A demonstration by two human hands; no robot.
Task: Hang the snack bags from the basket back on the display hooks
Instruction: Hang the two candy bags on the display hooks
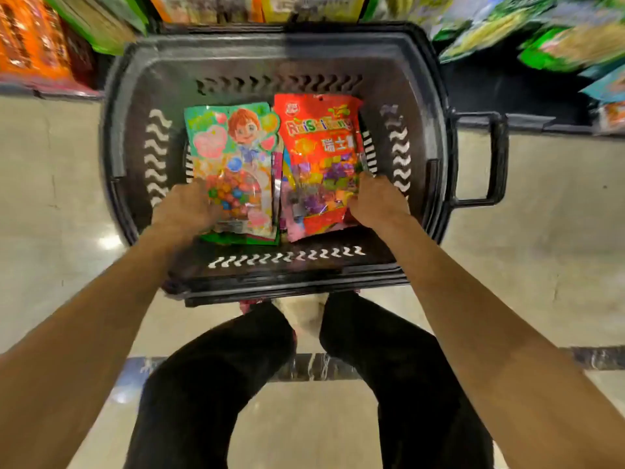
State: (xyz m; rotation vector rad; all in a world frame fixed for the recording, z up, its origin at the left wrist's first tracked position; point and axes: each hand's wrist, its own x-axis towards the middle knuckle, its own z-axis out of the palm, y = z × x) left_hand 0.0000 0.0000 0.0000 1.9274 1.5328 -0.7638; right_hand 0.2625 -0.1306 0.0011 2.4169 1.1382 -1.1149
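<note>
**Black basket still full, hanging not begun**

Left hand [189, 208] grips the green bag [233, 157]; right hand [375, 201] grips the red bag [321, 147] beside it. Both bags lie inside the basket [135, 96]; more sit beneath. Blurred displays beyond it.

Bright snack bags fill a black basket [135, 96] on a pale beige floor [50, 198].

The green bag [233, 164] carries pink hearts, a red-haired cartoon child and multicoloured sweets; the red bag [321, 147] bears yellow-green lettering, white characters and purple, orange and green sweets. The basket's walls have wavy slots. Orange packets [30, 38] and green packets [558, 42] line the shelves; the trousers [209, 384] are black.
</note>
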